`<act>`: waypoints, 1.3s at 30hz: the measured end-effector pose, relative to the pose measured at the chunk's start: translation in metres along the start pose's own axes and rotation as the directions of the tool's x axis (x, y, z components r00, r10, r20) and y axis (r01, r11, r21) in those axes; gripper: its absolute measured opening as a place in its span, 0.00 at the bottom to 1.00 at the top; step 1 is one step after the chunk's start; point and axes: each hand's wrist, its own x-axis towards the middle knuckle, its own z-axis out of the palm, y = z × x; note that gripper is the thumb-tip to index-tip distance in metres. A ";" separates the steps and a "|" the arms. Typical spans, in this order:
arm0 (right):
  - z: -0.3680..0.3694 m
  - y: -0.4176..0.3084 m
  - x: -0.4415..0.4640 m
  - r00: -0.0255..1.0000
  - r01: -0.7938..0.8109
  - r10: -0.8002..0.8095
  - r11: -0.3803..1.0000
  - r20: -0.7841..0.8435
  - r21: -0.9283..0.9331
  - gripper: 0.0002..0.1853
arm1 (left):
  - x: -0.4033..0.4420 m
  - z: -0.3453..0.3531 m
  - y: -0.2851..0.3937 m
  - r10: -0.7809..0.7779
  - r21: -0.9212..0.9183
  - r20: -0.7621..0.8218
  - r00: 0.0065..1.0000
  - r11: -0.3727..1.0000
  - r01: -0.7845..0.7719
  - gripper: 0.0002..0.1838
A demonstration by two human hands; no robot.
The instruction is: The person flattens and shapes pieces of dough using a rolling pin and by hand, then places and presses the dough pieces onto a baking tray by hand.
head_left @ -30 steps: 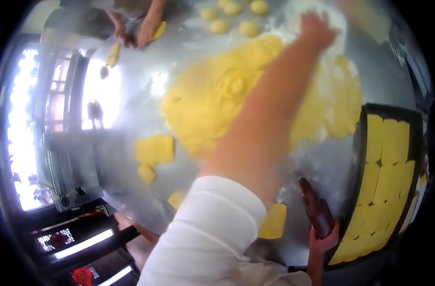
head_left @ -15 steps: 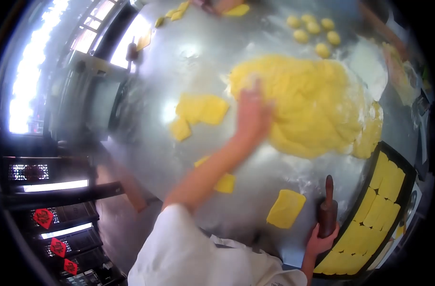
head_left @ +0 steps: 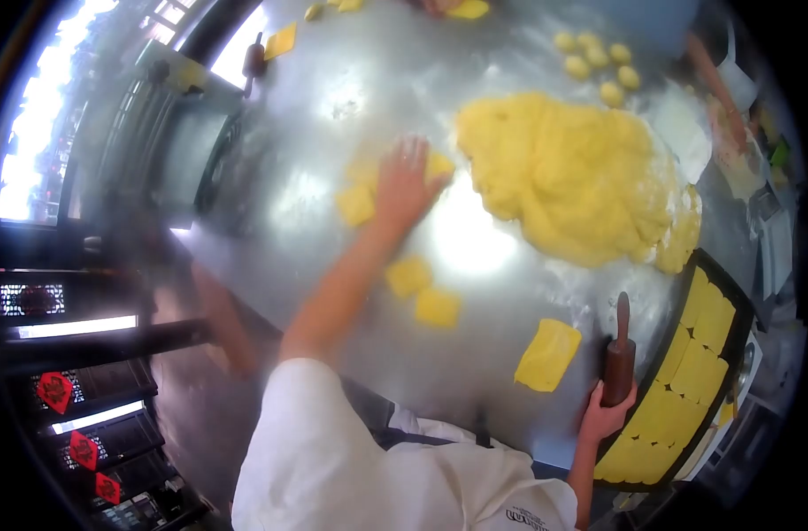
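My left hand (head_left: 407, 184) lies spread over flat yellow dough pieces (head_left: 358, 203) on the metal table (head_left: 333, 106), its fingers apart, partly covering them. Near the table's front edge on the right, my right hand (head_left: 609, 412) is wrapped round a dark rolling pin (head_left: 619, 365), which points away from me. A flat dough sheet (head_left: 547, 355) lies to the left of the pin. Two smaller dough pieces (head_left: 437, 307) sit nearer me than my left hand. The big mass of yellow dough (head_left: 572, 177) is to the right of my left hand.
A black-rimmed tray (head_left: 745, 323) of flat dough pieces stands at right. Small dough balls (head_left: 596, 58) and white flour (head_left: 681, 133) lie beyond the mass. Another person's arm (head_left: 718, 84) shows at upper right, another's hand (head_left: 439, 7) at the top. A second rolling pin (head_left: 254, 59) rests at upper left.
My left arm has swept from the far flour across the big dough to the flat pieces on the left. My right hand still grips the rolling pin. The view has shifted.
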 end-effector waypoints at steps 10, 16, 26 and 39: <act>0.005 0.009 0.002 1.000 0.017 -0.018 0.999 -0.021 -0.032 0.42 | 0.004 -0.037 -0.033 -0.239 -0.027 0.228 0.944 0.967 0.252 0.37; 0.002 0.007 0.004 1.000 -0.017 0.017 1.000 -0.014 -0.018 0.41 | 0.010 -0.008 0.021 -0.402 0.067 0.124 0.907 0.915 0.397 0.41; 0.004 0.012 0.002 0.999 0.024 -0.025 1.000 -0.037 -0.017 0.41 | 0.026 0.029 -0.073 -0.577 -0.304 0.079 0.813 0.762 0.571 0.24; 0.005 0.013 0.002 0.999 0.016 -0.017 1.000 -0.036 -0.025 0.42 | 0.009 -0.032 -0.002 -0.272 -0.318 -0.156 0.949 0.924 0.213 0.10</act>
